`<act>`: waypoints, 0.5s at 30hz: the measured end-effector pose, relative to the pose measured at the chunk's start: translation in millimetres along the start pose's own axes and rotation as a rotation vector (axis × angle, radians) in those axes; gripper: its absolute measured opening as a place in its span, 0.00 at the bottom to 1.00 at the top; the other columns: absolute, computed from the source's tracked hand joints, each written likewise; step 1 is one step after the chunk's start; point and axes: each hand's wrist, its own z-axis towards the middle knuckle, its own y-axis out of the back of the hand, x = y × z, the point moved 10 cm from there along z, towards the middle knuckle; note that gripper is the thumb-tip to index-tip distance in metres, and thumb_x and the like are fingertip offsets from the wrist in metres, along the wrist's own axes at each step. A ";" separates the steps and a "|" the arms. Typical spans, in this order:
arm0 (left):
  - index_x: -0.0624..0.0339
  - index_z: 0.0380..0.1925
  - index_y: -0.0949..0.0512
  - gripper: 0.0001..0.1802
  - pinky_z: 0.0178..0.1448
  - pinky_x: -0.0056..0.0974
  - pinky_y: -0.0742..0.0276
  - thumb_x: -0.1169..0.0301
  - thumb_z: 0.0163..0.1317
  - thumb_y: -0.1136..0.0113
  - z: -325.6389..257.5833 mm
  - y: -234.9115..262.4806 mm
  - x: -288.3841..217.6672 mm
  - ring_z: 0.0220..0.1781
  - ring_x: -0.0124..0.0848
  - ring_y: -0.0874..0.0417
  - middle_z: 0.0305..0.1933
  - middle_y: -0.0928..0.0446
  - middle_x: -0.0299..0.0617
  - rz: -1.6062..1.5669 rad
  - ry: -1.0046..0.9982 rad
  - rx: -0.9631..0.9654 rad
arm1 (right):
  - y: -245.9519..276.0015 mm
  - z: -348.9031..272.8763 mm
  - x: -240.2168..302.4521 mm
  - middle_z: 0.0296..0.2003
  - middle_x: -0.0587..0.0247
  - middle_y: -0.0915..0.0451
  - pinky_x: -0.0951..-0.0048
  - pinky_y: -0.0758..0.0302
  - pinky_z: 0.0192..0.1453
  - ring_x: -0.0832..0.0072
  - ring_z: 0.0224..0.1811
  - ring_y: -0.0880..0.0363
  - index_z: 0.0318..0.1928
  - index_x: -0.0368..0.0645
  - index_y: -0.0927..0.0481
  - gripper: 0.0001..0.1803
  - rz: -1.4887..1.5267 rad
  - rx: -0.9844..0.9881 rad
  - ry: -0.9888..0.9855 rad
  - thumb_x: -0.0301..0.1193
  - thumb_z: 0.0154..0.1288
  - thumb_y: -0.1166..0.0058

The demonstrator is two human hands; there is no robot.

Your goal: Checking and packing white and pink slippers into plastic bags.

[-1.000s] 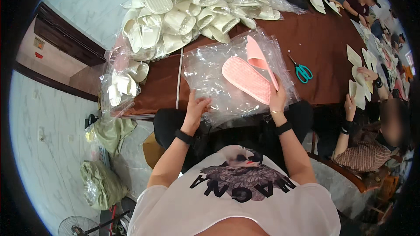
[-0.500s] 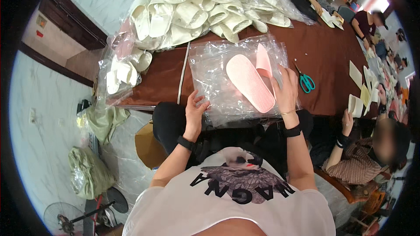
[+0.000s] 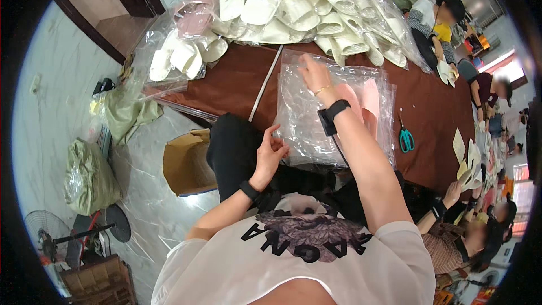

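A pair of pink slippers lies on clear plastic bags on the brown-covered table, partly hidden by my right forearm. My right hand is over the far left part of the top bag, with its fingers stretched forward and apart. I see nothing held in it. Beside the bags' near left corner is my left hand, its fingers loosely bent and apart. Whether its fingertips touch the plastic is not clear.
Cream slippers in clear bags are heaped at the table's far side. Teal-handled scissors lie right of the pink pair. A cardboard box stands on the floor at left. A co-worker sits at right, holding pale pieces.
My right hand has left the pink slippers and moved left and away across the bag. The slippers now lie side by side, further right on the plastic. My view has turned.
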 end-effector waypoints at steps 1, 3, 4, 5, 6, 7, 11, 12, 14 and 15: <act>0.55 0.62 0.36 0.32 0.37 0.30 0.21 0.85 0.58 0.40 -3.1 8.6 2.4 0.34 0.24 0.20 0.35 0.27 0.37 0.014 0.010 -0.013 | -2.6 3.7 3.6 0.31 0.47 0.18 0.55 0.24 0.38 0.51 0.34 0.19 0.41 0.42 0.22 0.09 0.002 0.013 0.003 0.33 0.63 0.46; 0.56 0.61 0.35 0.30 0.36 0.30 0.21 0.84 0.59 0.40 -4.4 20.7 8.5 0.34 0.24 0.20 0.34 0.26 0.37 0.025 0.014 -0.014 | -32.9 3.4 1.6 0.29 0.48 0.18 0.58 0.24 0.37 0.54 0.31 0.17 0.35 0.40 0.22 0.08 0.010 0.356 -0.109 0.32 0.62 0.45; 0.56 0.60 0.35 0.29 0.36 0.30 0.22 0.83 0.59 0.40 -4.5 19.0 8.6 0.34 0.24 0.20 0.33 0.26 0.36 0.037 0.009 0.008 | -33.6 5.9 -2.6 0.29 0.48 0.18 0.58 0.24 0.37 0.54 0.31 0.17 0.35 0.40 0.22 0.08 0.010 0.360 -0.110 0.32 0.62 0.45; 0.56 0.60 0.35 0.29 0.36 0.30 0.22 0.83 0.59 0.40 -6.9 18.3 9.1 0.34 0.24 0.20 0.33 0.26 0.36 0.038 0.012 0.007 | -28.6 9.7 -10.9 0.28 0.49 0.18 0.58 0.24 0.37 0.55 0.30 0.17 0.34 0.39 0.22 0.08 0.119 0.295 -0.171 0.32 0.62 0.45; 0.56 0.59 0.35 0.28 0.36 0.31 0.22 0.82 0.59 0.39 -10.5 16.2 10.6 0.33 0.24 0.20 0.32 0.26 0.36 0.082 0.034 0.013 | -24.2 11.9 -19.6 0.28 0.50 0.17 0.59 0.23 0.37 0.56 0.29 0.17 0.33 0.39 0.21 0.08 0.228 0.226 -0.232 0.32 0.62 0.45; 0.56 0.58 0.35 0.27 0.36 0.31 0.22 0.82 0.59 0.39 -10.4 11.1 10.3 0.31 0.25 0.20 0.31 0.25 0.35 0.128 0.051 0.025 | -21.5 13.2 -37.7 0.28 0.51 0.17 0.60 0.23 0.37 0.58 0.29 0.17 0.39 0.40 0.21 0.10 0.365 0.126 -0.303 0.33 0.63 0.45; 0.60 0.60 0.37 0.27 0.46 0.37 0.22 0.78 0.62 0.40 -9.9 14.3 -16.3 0.44 0.33 0.22 0.44 0.27 0.45 0.451 -0.122 -0.035 | -11.4 5.7 -23.0 0.29 0.52 0.18 0.64 0.24 0.36 0.64 0.28 0.18 0.48 0.41 0.24 0.14 0.234 -0.051 0.021 0.34 0.66 0.46; 0.60 0.60 0.37 0.27 0.46 0.37 0.22 0.78 0.62 0.40 -8.1 9.9 -23.1 0.44 0.33 0.22 0.44 0.27 0.45 0.455 -0.129 -0.023 | -7.6 -3.1 -20.1 0.29 0.52 0.18 0.64 0.24 0.36 0.64 0.28 0.18 0.48 0.41 0.24 0.14 0.231 -0.064 0.016 0.34 0.66 0.46; 0.61 0.57 0.32 0.24 0.52 0.42 0.25 0.78 0.60 0.40 -31.0 -9.9 -102.4 0.51 0.43 0.25 0.47 0.30 0.50 0.820 -0.570 -0.181 | 9.9 -39.4 -4.1 0.31 0.52 0.18 0.66 0.24 0.35 0.65 0.29 0.17 0.47 0.41 0.22 0.12 0.368 0.046 -0.148 0.33 0.67 0.48; 0.61 0.53 0.28 0.21 0.57 0.44 0.29 0.79 0.58 0.41 -29.3 -22.6 -116.3 0.54 0.50 0.28 0.46 0.30 0.51 0.838 -0.625 -0.117 | 26.5 -60.5 -2.4 0.31 0.52 0.18 0.66 0.24 0.35 0.65 0.29 0.17 0.47 0.41 0.22 0.12 0.357 0.033 -0.164 0.33 0.67 0.48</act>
